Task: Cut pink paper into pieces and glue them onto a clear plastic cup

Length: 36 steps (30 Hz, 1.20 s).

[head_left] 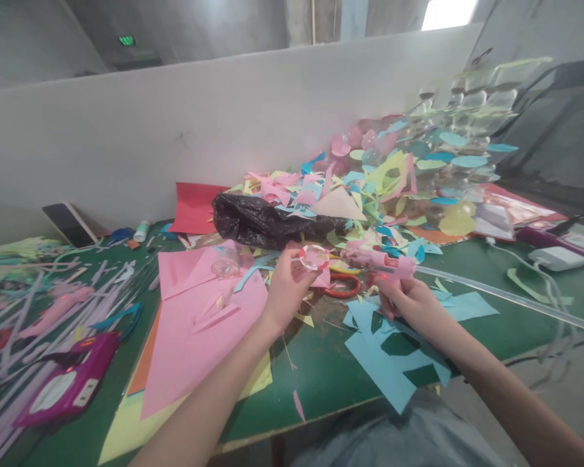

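Note:
My left hand (287,285) pinches a small clear round disc with a red-flecked rim (314,257) above the green table (321,376). My right hand (409,301) grips a pink glue gun (377,259) whose nozzle points left at the disc. A long clear glue stick (506,297) sticks out of the gun's back toward the right. Red-handled scissors (343,288) lie on the table just under the disc. Cut blue paper (394,344) lies under my right wrist.
Pink sheets (199,324) lie left of my hands. A black plastic bag (263,220) and a heap of coloured paper scraps (360,188) sit behind. Another pink glue gun (53,311), a magenta box (68,383), a phone (71,224) and white strips crowd the left. A white charger (557,257) lies right.

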Each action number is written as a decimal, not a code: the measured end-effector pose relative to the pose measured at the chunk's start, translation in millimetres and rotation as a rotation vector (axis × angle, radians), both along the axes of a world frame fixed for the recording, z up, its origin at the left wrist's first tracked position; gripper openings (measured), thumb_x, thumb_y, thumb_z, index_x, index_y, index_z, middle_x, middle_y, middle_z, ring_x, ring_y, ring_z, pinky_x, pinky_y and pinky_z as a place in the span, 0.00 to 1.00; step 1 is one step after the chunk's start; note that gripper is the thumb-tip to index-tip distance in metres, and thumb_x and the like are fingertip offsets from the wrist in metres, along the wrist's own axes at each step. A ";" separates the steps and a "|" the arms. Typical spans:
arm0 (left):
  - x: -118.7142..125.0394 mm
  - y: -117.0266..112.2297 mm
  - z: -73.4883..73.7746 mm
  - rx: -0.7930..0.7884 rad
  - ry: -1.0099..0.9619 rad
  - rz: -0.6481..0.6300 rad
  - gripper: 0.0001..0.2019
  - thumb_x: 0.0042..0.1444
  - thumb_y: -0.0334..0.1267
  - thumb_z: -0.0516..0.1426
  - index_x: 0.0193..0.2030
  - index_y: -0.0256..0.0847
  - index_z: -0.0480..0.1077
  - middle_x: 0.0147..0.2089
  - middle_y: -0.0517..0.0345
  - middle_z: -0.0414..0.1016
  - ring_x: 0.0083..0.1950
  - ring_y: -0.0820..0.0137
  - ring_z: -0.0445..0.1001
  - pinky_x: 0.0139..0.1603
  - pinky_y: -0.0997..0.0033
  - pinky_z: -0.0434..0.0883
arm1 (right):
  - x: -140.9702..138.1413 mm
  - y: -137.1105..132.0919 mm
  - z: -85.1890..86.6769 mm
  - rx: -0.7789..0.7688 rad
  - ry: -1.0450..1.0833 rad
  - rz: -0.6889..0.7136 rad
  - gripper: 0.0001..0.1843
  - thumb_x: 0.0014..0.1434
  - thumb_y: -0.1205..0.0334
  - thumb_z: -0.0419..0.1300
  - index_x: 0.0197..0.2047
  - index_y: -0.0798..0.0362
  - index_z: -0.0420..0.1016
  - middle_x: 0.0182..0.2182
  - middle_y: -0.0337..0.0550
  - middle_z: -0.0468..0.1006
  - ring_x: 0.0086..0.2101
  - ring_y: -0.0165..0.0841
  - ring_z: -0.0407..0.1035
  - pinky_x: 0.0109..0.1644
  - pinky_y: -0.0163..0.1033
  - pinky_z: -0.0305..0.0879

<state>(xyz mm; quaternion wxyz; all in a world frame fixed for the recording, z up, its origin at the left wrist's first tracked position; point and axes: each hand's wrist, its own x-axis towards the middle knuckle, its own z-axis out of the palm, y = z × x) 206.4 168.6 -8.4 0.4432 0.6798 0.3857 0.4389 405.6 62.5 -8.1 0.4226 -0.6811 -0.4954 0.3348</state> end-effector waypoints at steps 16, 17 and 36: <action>-0.9 1.3 -2.4 0.007 0.011 0.003 0.20 0.52 0.42 0.63 0.49 0.42 0.63 0.51 0.49 0.72 0.51 0.63 0.74 0.51 0.62 0.70 | -0.5 1.3 -4.3 -0.011 0.028 0.028 0.32 0.55 0.35 0.52 0.12 0.49 0.57 0.10 0.37 0.62 0.15 0.28 0.58 0.22 0.34 0.58; -1.1 1.3 -2.1 0.009 0.014 0.003 0.20 0.52 0.42 0.63 0.49 0.42 0.63 0.51 0.49 0.73 0.50 0.64 0.74 0.50 0.63 0.70 | -0.3 1.2 -5.0 -0.008 0.030 0.026 0.32 0.56 0.35 0.52 0.12 0.50 0.57 0.10 0.37 0.62 0.15 0.28 0.58 0.22 0.34 0.57; -1.9 -1.9 5.1 0.064 0.151 0.065 0.19 0.51 0.46 0.62 0.48 0.43 0.65 0.46 0.54 0.73 0.41 0.68 0.72 0.43 0.67 0.68 | 1.5 2.3 -8.3 -0.026 -0.005 0.057 0.32 0.59 0.38 0.51 0.12 0.50 0.59 0.10 0.37 0.61 0.15 0.27 0.57 0.21 0.33 0.56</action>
